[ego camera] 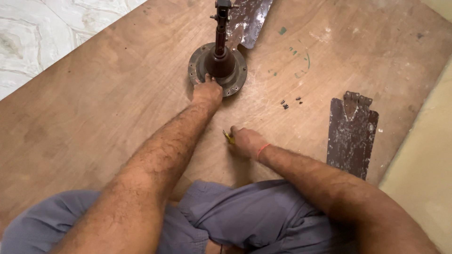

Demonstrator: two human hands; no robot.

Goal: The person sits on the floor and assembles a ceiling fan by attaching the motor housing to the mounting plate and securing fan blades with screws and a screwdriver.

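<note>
A round dark-brown ceiling fan motor point(230, 77) with an upright rod stands on a plywood board point(103, 113). My left hand point(207, 91) rests on the motor's near rim, fingers curled over its edge. My right hand point(245, 139) lies on the board closer to me, closed on a small yellow-handled tool point(229, 137) whose tip sticks out to the left. An orange thread circles my right wrist. A few small dark screws point(286, 104) lie loose on the board to the right of the motor.
One brown fan blade point(351, 138) with its metal bracket lies on the right of the board. Another worn blade point(248, 19) lies behind the motor. White patterned floor tiles point(28, 37) show at the upper left, a pale yellow surface point(423, 164) along the right. My knees are in grey shorts.
</note>
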